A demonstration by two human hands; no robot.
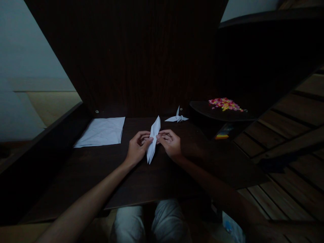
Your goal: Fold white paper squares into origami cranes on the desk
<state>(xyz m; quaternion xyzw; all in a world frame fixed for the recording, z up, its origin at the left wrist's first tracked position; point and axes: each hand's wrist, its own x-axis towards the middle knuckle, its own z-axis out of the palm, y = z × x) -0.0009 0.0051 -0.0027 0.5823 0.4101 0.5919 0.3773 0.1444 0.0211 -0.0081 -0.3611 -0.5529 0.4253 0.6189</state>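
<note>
With left hand (138, 143), pinching one side of a long folded paper (153, 140) between thumb and fingers. With right hand (170, 142), pinching the other side the same way, thumb on top and fingers curled. Holding the white folded paper between both hands, over the middle of the dark desk (141, 182), pointy at both ends and split in two at the near end.

Just past the right hand, near the back board (152, 67), can see a little paper bird (178, 118), also white. Over on the left, well apart from the left hand, can see flat, creased paper sheets (103, 133). Up on a small shelf (202, 109) to the right, can spot a heap of tiny bits (226, 104), pink, red and yellow. Under that shelf, can spot something yellow and orange (222, 136), too dark to name. Below the desk's front edge, can see pale pants (130, 222).
</note>
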